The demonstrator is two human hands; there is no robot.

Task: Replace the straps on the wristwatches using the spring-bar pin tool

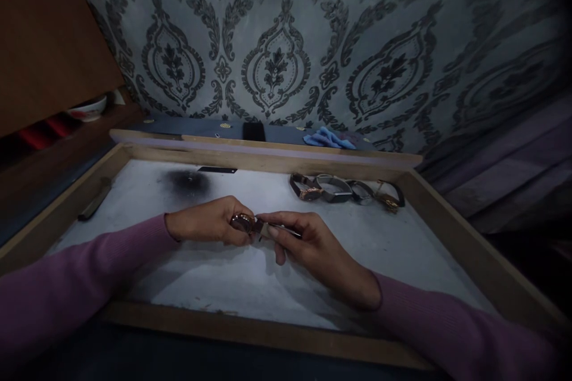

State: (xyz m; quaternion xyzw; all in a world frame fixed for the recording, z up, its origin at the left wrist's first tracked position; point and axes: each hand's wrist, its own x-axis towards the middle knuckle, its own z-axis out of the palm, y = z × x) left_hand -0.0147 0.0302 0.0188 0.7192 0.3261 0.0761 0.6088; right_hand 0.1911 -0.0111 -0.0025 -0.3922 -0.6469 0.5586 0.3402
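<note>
My left hand [214, 221] is closed on a wristwatch [242, 222] with a dark round face and a gold-coloured rim, held above the white board near its middle. From the right, my right hand [308, 241] pinches the dark strap end beside the watch case. A thin dark object [289, 231] shows between its fingers, too small to name. The tips of both hands nearly meet. Several other watches lie in a row at the back right, among them one with a brown strap [309, 194], one with a silver band [335, 189] and a gold-coloured one [388, 201].
A wooden frame [268, 161] borders the white board. A closed folding knife or similar tool [95, 199] lies at the left, a black flat strip [217, 169] at the back. Behind the frame are a blue cloth [329, 138] and a dark object [254, 131].
</note>
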